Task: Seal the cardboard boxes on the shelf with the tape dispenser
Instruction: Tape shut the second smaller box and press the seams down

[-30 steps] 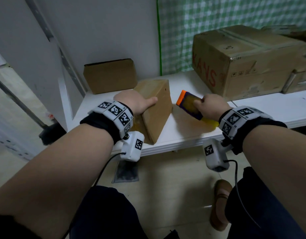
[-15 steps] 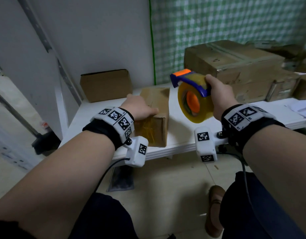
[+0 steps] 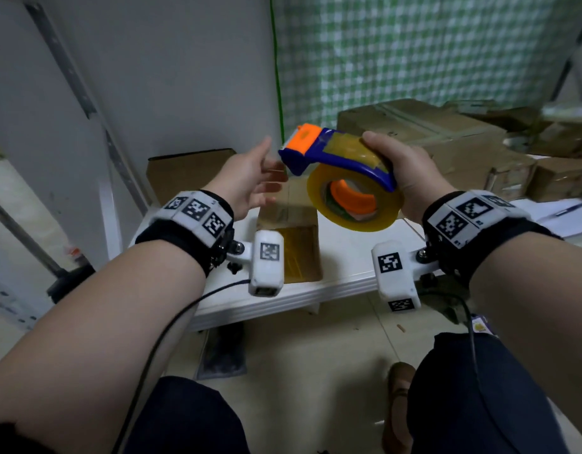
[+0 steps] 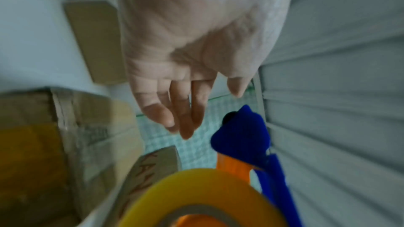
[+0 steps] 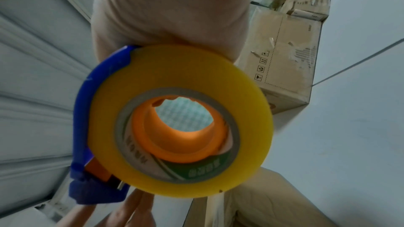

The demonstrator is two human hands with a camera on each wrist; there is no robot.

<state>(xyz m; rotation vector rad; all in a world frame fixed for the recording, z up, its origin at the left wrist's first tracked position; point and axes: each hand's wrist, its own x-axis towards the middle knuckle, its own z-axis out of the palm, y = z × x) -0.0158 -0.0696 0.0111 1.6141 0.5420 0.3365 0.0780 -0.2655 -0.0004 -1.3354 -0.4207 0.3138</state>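
Observation:
My right hand grips a blue and orange tape dispenser with a yellowish tape roll, held up in the air above the white shelf. My left hand is lifted off the box, fingers straight, close to the dispenser's orange front end without clearly touching it. Below both hands a small cardboard box lies on the shelf near its front edge. The dispenser also shows in the left wrist view.
A second small box stands against the back wall at left. A large taped carton and several more boxes fill the shelf's right side. Below the shelf are a tiled floor, my knees and a brown shoe.
My right hand has raised the dispenser from the shelf to chest height. My left hand has let go of the small box and risen toward the dispenser's front end.

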